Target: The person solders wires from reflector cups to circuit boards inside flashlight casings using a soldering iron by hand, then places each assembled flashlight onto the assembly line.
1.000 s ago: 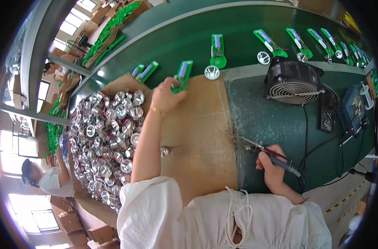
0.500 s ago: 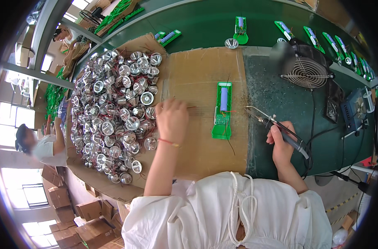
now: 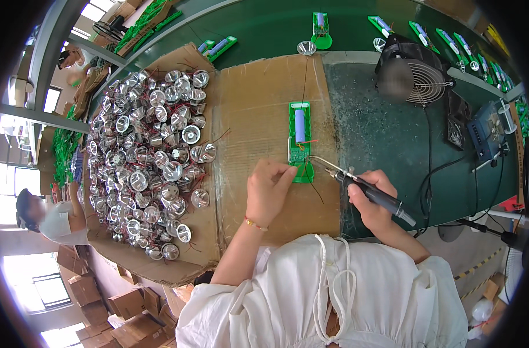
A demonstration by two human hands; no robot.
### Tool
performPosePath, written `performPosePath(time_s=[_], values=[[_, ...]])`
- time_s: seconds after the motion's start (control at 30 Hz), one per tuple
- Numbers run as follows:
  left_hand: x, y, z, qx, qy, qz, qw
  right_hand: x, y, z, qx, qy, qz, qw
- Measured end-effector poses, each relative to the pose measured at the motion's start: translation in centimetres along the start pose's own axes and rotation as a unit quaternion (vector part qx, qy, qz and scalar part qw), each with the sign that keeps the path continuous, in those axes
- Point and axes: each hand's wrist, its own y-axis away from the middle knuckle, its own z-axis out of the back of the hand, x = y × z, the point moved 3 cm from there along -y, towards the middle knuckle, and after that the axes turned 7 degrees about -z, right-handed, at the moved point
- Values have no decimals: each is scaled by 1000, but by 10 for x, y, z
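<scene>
A green plastic housing (image 3: pixel 306 174) lies upright in my view on the cardboard, with a purple cylindrical battery cell (image 3: pixel 300 126) and a small circuit board (image 3: pixel 299 155) in it. Thin red and black wires stick out of it. My right hand (image 3: pixel 373 200) grips a soldering iron (image 3: pixel 376 194), its thin tip reaching the board's right side. Close by the board's lower left, my left hand (image 3: pixel 268 188) has thumb and forefinger pinched together; whatever they hold is too small to make out.
Heaped silver reflector cups (image 3: pixel 140 165) with red wires fill a cardboard tray on the left. A fan with a wire guard (image 3: pixel 424 82) and a blue soldering station (image 3: pixel 486 134) stand at right. More green housings (image 3: pixel 321 32) line the far side of the bench. Other people sit at far left.
My left hand has moved right, from beside the reflector heap to the green housing. The soldering iron has come left, its tip now at the circuit board. The whole view has shifted slightly.
</scene>
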Motion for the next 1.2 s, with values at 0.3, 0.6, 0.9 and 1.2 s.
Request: performPosePath(time_s=[0.3, 0.6, 0.9, 1.2], values=[[6, -6, -10, -26, 11, 17, 999, -4, -5, -10, 7, 30, -4, 1000], [8, -7, -13, -43, 27, 41, 998, -5, -4, -12, -51, -38, -38, 997], [8, -9, -10, -38, 23, 11, 999, -4, -5, -11, -32, -38, -46, 998], [7, -17, -3, 59, 30, 24, 998, -8, -13, -17, -25, -70, -73, 995]])
